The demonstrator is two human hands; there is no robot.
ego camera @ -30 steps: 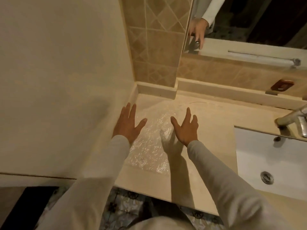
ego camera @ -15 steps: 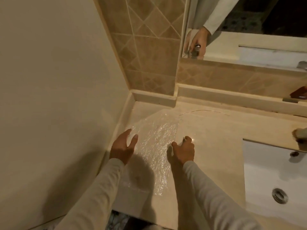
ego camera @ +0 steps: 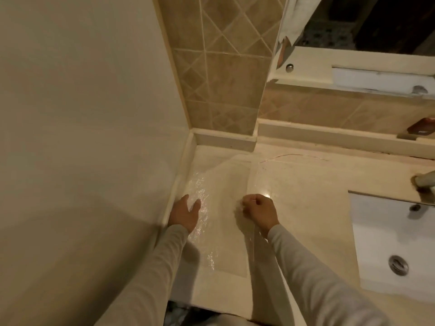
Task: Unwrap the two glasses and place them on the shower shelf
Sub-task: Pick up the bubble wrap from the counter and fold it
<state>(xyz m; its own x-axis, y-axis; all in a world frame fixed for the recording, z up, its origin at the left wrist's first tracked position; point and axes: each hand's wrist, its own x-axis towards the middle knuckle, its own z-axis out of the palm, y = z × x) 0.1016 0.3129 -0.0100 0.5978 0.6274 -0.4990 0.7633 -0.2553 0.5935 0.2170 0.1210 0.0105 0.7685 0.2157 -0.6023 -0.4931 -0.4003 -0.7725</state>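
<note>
Head view, looking down on a beige stone tabletop (ego camera: pixel 306 208) in a bathroom corner. A sheet of clear bubble wrap (ego camera: pixel 221 208) lies spread on the tabletop, at the 9 o'clock side of the surface, running alongside the raised edge strip below the plain wall (ego camera: pixel 82 114). Its left part glints under the light; its right edge lifts off the surface.

Left hand (ego camera: pixel 184 212): flat on the left margin of the bubble wrap, palm down, fingers spread and extended toward 12 o'clock. Grip is loose and unclosed, pressing rather than holding.

Right hand (ego camera: pixel 259 211): curled into a fist at the right edge of the bubble wrap, knuckles up. The raised edge of the sheet runs into this fist, from 12 o'clock above it and down past the wrist toward 6 o'clock. Grip is closed on the bubble wrap. Both arms wear pale long sleeves.

The two glasses are not visible anywhere in this view, nor can a shower shelf be identified.

Surroundings: a white sink (ego camera: pixel 388 243) with a metal drain sits at 3 o'clock of the hands, well apart from the sheet. Part of a faucet (ego camera: pixel 423 182) shows at the right frame edge above the sink. Tan diagonal tiles (ego camera: pixel 223 67) cover the corner at 12 o'clock. A mirror (ego camera: pixel 353 31) at 1 o'clock reflects a sleeve and hand. A small reddish-brown object (ego camera: pixel 421 128) rests on the ledge at 2 o'clock; its nature cannot be told
</note>
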